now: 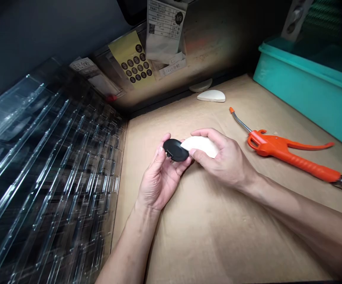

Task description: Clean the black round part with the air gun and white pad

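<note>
My left hand (162,177) is closed around a round black plastic part (175,150), shallow like a lid or compact half, with a small catch on its near edge. Between the thumb and fingers of my right hand (224,157) is a white half-round pad (200,146), perhaps a sponge. The pad's left tip touches or overlaps the inside of the black part; I cannot tell how firmly. Both hands are just above a cardboard-covered work surface (194,236).
An orange air blow gun (280,146) lies at the right, below a teal bin (303,83). Another white half-round pad (212,96) rests at the back. Stacked clear plastic trays (55,165) line the left. Labels and a yellow sticker sheet (133,59) hang on the back panel.
</note>
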Action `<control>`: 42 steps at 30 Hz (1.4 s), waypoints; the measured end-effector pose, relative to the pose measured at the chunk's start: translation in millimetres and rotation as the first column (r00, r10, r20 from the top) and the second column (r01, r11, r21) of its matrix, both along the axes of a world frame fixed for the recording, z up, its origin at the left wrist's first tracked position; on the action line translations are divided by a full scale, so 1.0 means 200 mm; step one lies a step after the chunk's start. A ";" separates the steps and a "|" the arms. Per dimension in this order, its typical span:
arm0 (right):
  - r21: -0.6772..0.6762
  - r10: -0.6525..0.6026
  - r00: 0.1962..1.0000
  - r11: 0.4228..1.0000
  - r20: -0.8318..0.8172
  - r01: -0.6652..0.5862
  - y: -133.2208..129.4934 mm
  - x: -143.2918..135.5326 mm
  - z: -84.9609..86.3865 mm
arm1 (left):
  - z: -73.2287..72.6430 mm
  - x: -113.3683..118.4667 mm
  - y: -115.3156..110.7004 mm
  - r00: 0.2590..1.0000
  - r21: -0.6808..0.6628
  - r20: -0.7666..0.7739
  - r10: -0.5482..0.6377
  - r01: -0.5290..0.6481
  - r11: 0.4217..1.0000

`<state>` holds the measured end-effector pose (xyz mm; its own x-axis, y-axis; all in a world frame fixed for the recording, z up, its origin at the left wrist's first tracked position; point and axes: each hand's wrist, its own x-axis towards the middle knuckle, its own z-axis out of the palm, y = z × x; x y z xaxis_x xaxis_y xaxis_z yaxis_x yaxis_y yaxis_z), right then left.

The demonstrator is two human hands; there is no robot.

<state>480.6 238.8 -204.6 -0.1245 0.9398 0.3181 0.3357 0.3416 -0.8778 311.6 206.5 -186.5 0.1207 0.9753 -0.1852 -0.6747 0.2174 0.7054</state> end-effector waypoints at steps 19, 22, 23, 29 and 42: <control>0.112 0.059 0.993 0.991 0.104 -0.071 -0.02 0.02 0.00 | -0.02 -0.01 0.00 0.995 0.041 -0.096 0.016 -0.013 0.999; 0.120 0.051 0.993 0.991 0.111 -0.064 -0.01 0.02 0.00 | -0.02 -0.02 0.00 0.993 0.046 -0.114 0.016 -0.011 0.999; 0.093 0.079 0.993 0.992 0.089 -0.087 -0.02 0.02 0.01 | -0.02 -0.02 0.00 0.992 0.048 -0.122 0.016 -0.011 0.999; -0.044 0.142 0.988 0.989 0.058 -0.140 -0.02 0.03 0.03 | -0.01 -0.02 0.00 0.989 0.061 -0.146 0.006 0.003 0.998; 0.086 0.074 0.980 0.992 0.187 -0.091 -0.01 0.05 0.03 | -0.02 -0.05 0.01 0.983 0.100 -0.184 0.023 -0.004 0.995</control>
<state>490.3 236.8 -197.8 -0.2645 0.8910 0.3690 0.4549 0.4527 -0.7669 302.6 209.0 -190.3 0.0799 0.9912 -0.1055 -0.5330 0.1320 0.8358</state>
